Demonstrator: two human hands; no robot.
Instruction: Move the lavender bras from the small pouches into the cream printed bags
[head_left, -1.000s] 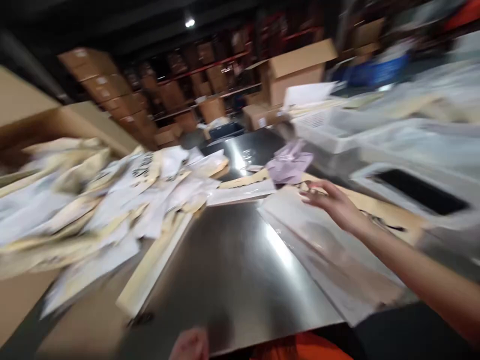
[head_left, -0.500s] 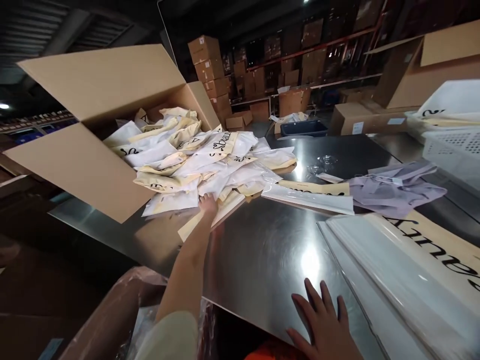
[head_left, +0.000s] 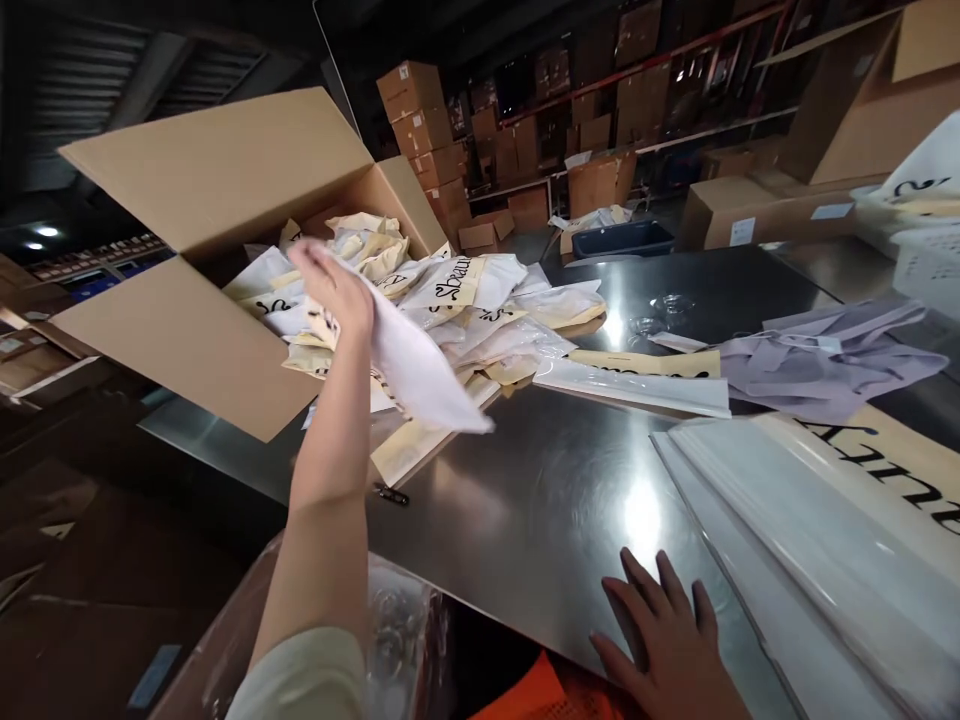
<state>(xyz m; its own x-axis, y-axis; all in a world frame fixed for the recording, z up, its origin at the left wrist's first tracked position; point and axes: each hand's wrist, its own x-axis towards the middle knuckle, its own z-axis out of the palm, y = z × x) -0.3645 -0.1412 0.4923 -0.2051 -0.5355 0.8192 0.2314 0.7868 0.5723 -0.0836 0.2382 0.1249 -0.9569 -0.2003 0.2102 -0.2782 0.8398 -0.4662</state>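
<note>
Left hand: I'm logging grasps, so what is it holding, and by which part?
The left hand holds a white packet by its upper end, lifted above the pile. The right hand holds nothing.

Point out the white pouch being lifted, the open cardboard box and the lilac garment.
white pouch [head_left: 420,370], head view, middle of its hanging face
cardboard box [head_left: 180,335], head view, lower front flap
lilac garment [head_left: 817,365], head view, folded middle

Warehouse packing area. Tall shelving racks at back, loaded with brown cartons. Dim ceiling, few lamps. Steel table in foreground, big open cardboard box tipped on it, spilling sealed printed mailer bags. More cartons and blue bin beyond table.
</note>
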